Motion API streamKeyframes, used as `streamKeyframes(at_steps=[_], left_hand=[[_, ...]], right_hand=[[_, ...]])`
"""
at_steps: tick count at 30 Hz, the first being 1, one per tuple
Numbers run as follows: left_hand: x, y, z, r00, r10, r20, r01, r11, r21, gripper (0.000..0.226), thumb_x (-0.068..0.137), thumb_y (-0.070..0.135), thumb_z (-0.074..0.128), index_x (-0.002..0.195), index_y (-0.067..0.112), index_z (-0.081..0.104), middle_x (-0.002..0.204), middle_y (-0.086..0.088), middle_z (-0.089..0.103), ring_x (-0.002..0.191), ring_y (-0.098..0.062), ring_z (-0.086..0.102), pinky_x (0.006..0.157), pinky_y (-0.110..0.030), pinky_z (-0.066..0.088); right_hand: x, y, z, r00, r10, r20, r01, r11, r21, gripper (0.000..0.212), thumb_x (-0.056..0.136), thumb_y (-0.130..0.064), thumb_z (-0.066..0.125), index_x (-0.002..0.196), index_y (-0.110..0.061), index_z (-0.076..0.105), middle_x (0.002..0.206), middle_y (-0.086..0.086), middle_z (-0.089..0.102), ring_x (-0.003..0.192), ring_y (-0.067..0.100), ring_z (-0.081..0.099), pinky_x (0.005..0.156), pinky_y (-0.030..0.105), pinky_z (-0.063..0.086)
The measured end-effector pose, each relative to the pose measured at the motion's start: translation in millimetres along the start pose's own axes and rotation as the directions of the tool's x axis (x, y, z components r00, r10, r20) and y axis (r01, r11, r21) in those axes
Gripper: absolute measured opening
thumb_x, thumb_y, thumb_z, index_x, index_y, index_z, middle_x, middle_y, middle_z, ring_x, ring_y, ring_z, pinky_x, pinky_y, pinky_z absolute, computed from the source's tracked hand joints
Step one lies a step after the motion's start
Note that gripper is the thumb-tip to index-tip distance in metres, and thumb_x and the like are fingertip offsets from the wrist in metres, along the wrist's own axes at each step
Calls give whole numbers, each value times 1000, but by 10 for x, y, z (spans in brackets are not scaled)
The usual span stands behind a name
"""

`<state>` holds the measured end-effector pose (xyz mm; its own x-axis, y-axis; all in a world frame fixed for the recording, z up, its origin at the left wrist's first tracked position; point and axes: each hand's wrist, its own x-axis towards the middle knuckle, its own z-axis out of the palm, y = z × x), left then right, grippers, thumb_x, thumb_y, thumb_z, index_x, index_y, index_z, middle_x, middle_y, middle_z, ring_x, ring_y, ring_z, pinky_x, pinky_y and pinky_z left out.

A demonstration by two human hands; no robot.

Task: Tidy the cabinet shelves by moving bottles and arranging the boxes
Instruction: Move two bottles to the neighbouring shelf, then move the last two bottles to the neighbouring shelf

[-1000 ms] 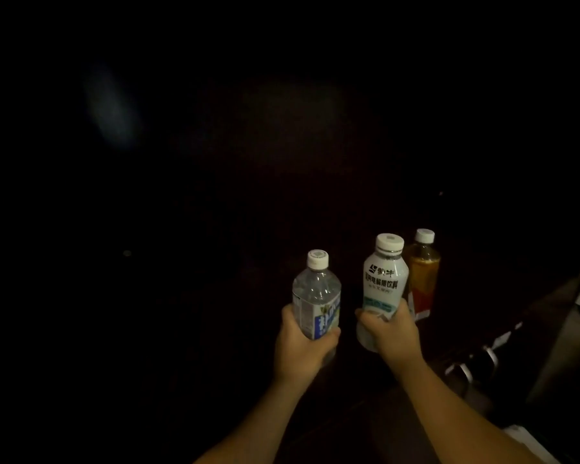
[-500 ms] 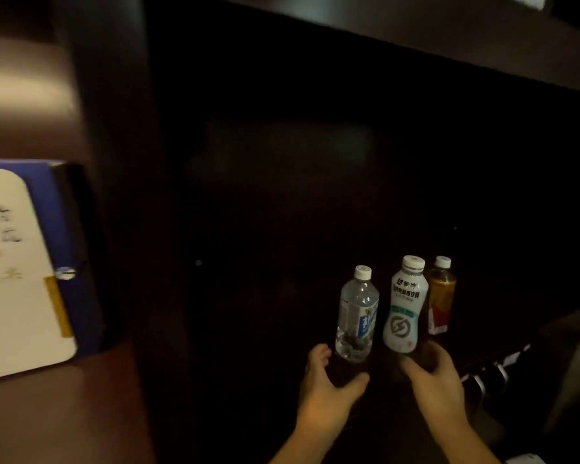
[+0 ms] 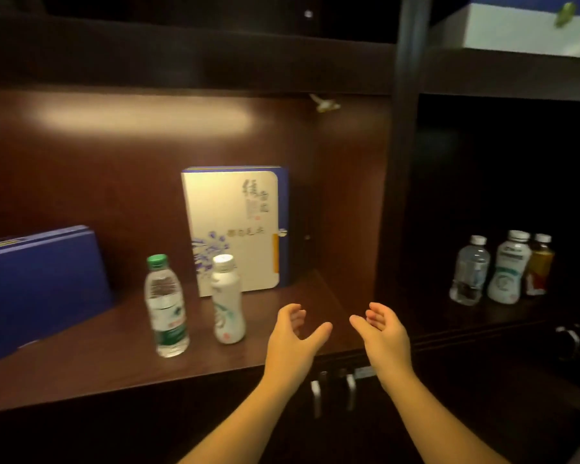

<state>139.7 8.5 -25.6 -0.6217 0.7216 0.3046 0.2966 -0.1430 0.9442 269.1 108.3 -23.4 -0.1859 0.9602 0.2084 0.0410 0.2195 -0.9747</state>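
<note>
Both hands, left hand and right hand, hover empty, fingers apart; next likely grasping the green-capped water bottle and white drink bottle at centre-left.

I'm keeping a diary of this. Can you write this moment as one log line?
hands: left hand open, right hand open | left shelf: green-cap bottle, white bottle | right shelf: three bottles
</note>
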Motion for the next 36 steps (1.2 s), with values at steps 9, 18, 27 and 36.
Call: streamKeyframes(at_steps=[9, 18, 27, 36], left_hand=[[-181, -258, -1969, 928, -89, -361, 114, 992, 49, 60, 66, 41, 82, 115, 31, 48, 112, 10, 58, 106, -9, 57, 90, -28, 44], [127, -723, -2572, 868, -144, -475, 225, 967, 118, 70, 68, 42, 80, 125, 27, 42, 129, -1, 53, 115, -15, 51, 95, -31, 39], [823, -1202, -2342, 888, -198, -415, 271, 955, 125, 90, 53, 43, 88, 125, 32, 36, 116, 11, 56, 103, -12, 57, 84, -31, 46], [851, -1236, -2099, 861, -132, -491, 218, 968, 124, 62, 65, 31, 85, 114, 29, 47, 100, 6, 65, 90, -13, 63, 72, -33, 49]], right_hand=[[-433, -208, 1339, 970, 6, 244, 0, 1000, -26, 57, 77, -28, 78, 128, -16, 56, 119, 1, 61, 106, 14, 56, 84, 27, 43], [-223, 11, 2115, 927, 60, 371, -20, 994, -112, 70, 75, -29, 78, 137, -18, 47, 134, 7, 56, 112, 17, 53, 91, 32, 44], [179, 324, 2775, 873, 82, 481, -89, 996, -8, 79, 59, -32, 89, 127, -30, 49, 115, -7, 61, 102, 14, 60, 73, 26, 50], [121, 466, 2672, 900, 80, 428, -133, 986, 96, 40, 64, -20, 86, 93, -27, 60, 87, -2, 71, 81, 17, 69, 67, 31, 57]])
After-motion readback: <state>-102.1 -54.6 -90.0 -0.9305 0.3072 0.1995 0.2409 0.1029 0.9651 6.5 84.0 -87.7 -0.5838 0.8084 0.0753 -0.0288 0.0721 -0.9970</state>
